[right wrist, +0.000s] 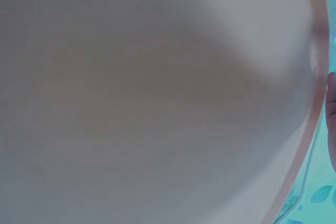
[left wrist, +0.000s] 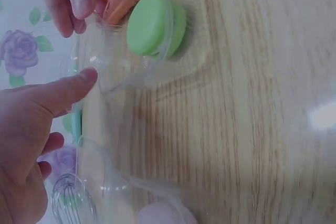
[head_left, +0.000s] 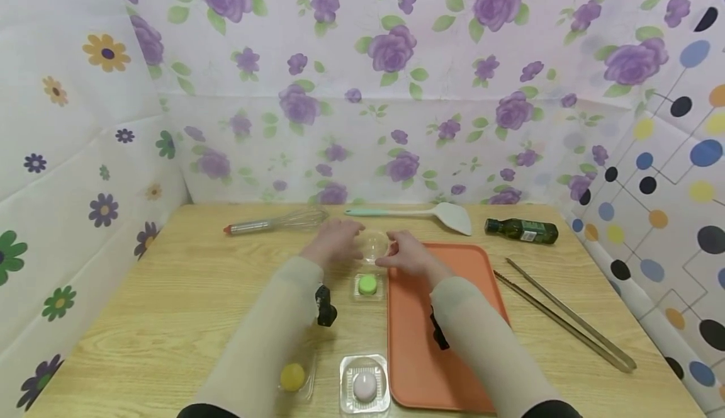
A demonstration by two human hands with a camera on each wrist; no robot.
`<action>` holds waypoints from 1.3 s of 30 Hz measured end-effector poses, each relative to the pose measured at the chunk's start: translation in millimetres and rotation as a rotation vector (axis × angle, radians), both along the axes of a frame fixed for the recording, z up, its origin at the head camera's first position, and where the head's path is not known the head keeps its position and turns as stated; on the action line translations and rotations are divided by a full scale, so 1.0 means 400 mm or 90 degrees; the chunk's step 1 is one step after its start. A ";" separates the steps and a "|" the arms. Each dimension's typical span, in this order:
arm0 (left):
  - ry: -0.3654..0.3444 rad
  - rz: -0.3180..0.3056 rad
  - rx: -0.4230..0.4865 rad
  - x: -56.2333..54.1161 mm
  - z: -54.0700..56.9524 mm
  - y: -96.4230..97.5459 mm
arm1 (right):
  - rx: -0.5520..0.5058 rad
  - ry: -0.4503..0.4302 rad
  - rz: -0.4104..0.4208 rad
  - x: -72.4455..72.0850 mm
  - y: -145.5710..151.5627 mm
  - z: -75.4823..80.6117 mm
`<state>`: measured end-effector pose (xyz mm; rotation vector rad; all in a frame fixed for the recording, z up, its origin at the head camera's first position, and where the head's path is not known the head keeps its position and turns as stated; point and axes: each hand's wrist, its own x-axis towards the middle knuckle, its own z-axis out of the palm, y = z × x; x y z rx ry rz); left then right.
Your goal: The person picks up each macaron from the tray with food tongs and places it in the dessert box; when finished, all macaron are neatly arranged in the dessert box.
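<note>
Both hands hold a clear plastic lid [head_left: 374, 248] between them, beyond a green macaron [head_left: 367, 284] in a clear tray. My left hand [head_left: 337, 242] is at the lid's left edge, its thumb [left wrist: 76, 87] stretched along the plastic in the left wrist view. From the other side my right hand [head_left: 406, 252] pinches the lid between thumb and fingers, over the far left corner of the orange tray [head_left: 410, 342]. In the left wrist view a pale pink macaron [left wrist: 167, 213] shows under clear plastic; my left arm covers that spot in the head view.
Nearer me lie a yellow macaron [head_left: 292, 377] and a pale lilac macaron [head_left: 365, 386] in clear trays. A whisk [head_left: 277, 221], a spatula [head_left: 450, 216] and a green bottle [head_left: 522, 231] line the back. Long metal tongs [head_left: 566, 314] lie right of the orange tray.
</note>
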<state>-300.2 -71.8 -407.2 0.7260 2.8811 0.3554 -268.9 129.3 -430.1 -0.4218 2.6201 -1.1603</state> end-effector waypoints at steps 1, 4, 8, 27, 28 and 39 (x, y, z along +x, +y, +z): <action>0.004 -0.001 0.006 0.000 0.003 -0.002 | -0.005 0.002 -0.004 0.001 -0.001 0.003; 0.020 -0.011 0.018 0.001 0.011 -0.006 | -0.006 0.002 -0.021 0.002 -0.003 0.008; 0.040 -0.018 0.028 0.000 0.019 -0.008 | 0.009 0.006 -0.044 0.000 -0.003 0.010; 0.068 -0.093 0.079 0.025 0.024 -0.021 | 0.031 0.226 0.112 0.015 0.031 0.026; 0.070 -0.096 0.080 0.027 0.021 -0.021 | 0.032 0.227 0.119 0.016 0.032 0.026; 0.171 -0.087 0.085 0.048 0.027 -0.033 | -0.296 -0.112 0.054 0.033 0.036 0.052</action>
